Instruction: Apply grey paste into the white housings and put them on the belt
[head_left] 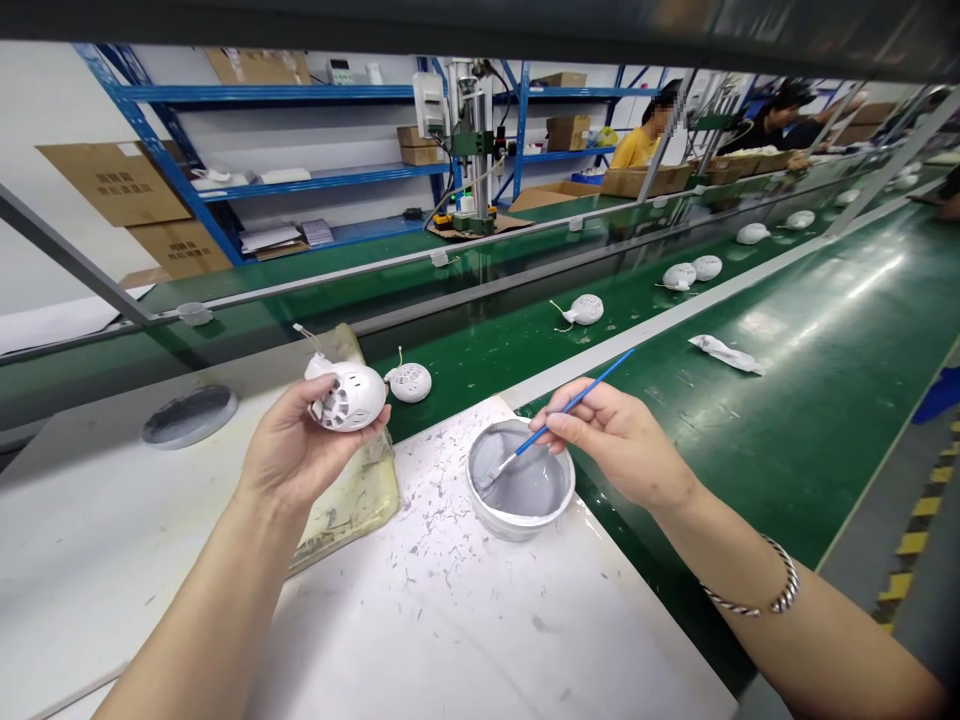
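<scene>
My left hand (304, 445) is closed around a white rounded plastic housing (356, 395) with slotted openings and a thin cable at its upper left. In my right hand (600, 430) is a blue-handled paintbrush (577, 400), pinched between thumb and fingers. Its tip dips into a white bowl (517, 527) of grey paste, touching the paste near the left inner wall. The bowl stands on a white board (450, 610) speckled with grey flecks. Just beyond my left fingertips, a similar white housing (411, 382) with a short cable rests on the green conveyor belt (487, 340).
More white housings (680, 277) lie along the belt toward the far right. A grey-stained round lid (190, 415) sits on the left board beside a yellowed slab (375, 490). A crumpled white packet (726, 355) lies on the green right-hand surface. Other people work in the background.
</scene>
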